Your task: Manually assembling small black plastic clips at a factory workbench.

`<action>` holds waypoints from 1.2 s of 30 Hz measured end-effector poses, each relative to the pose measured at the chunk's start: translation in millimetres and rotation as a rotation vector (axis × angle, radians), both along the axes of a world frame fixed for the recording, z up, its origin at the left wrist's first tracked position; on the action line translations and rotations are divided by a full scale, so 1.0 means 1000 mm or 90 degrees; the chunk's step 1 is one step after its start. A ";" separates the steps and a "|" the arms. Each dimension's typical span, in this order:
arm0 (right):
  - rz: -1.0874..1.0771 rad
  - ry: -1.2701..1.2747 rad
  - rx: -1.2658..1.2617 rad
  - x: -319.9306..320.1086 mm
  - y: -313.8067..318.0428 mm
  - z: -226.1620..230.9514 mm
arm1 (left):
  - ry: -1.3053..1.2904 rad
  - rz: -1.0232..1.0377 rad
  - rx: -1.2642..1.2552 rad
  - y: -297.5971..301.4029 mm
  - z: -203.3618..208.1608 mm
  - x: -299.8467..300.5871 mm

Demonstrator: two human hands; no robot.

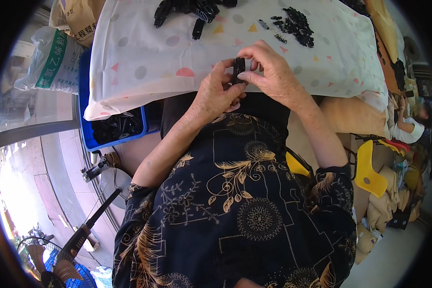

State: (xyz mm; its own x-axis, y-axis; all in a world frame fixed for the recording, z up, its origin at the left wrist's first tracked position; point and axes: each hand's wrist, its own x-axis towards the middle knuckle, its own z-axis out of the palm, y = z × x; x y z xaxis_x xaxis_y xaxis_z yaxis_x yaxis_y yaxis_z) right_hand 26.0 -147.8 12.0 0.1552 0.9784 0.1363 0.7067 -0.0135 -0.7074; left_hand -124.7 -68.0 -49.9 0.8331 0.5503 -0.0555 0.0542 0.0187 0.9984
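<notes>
Near the front edge of the cloth-covered table (149, 50), both my hands grip one small, long black plastic part (239, 68), held roughly upright. My left hand (216, 90) pinches its lower left side between thumb and fingers. From the right, my right hand (270, 72) has its thumb against the part and its fingertips near the top. Fingers cover some of the part, so its exact kind is unclear. Beyond my hands lies a pile of larger black parts (197, 30). Tiny black pieces (300, 29) are scattered to the right of that pile.
A blue crate (85, 96) holding black parts stands below the table's left side. White and green sacks (57, 60) are behind it. A fan (65, 266) sits at lower left. To the right are a yellow chair (369, 173), piled brown sacks and another person (408, 127).
</notes>
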 end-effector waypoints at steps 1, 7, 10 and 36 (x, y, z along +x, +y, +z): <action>-0.004 -0.002 0.002 0.000 -0.002 -0.008 | -0.026 0.004 -0.028 -0.001 0.002 0.002; -0.034 0.624 -0.057 -0.014 -0.007 -0.030 | -0.132 0.015 -0.034 -0.004 0.002 0.004; -0.037 0.648 -0.051 -0.020 -0.009 -0.029 | -0.146 0.006 -0.016 -0.005 0.003 0.002; -0.227 -0.325 0.081 0.134 0.014 -0.063 | 0.346 0.067 0.705 0.144 0.020 0.037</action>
